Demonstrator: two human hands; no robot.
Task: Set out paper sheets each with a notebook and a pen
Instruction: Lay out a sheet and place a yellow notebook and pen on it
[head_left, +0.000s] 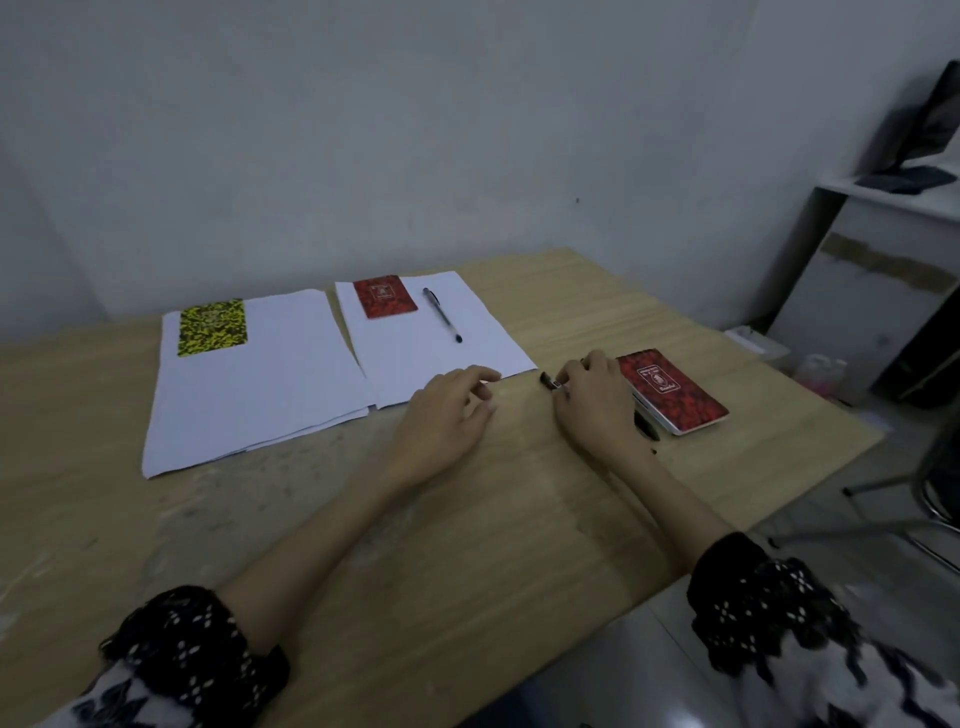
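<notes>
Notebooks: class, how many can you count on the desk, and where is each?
3. A yellow notebook on the left sheet, a red notebook on the middle sheet, another red one on bare wood beside the right hand.

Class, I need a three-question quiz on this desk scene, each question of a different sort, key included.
1. True or false: the yellow notebook has a pen on its sheet.
2. What lies beside the red notebook on the paper sheet?
3. The right hand is over: A) a pen B) a cup C) scissors.

Key: 1 false; 2 a pen; 3 A.
</notes>
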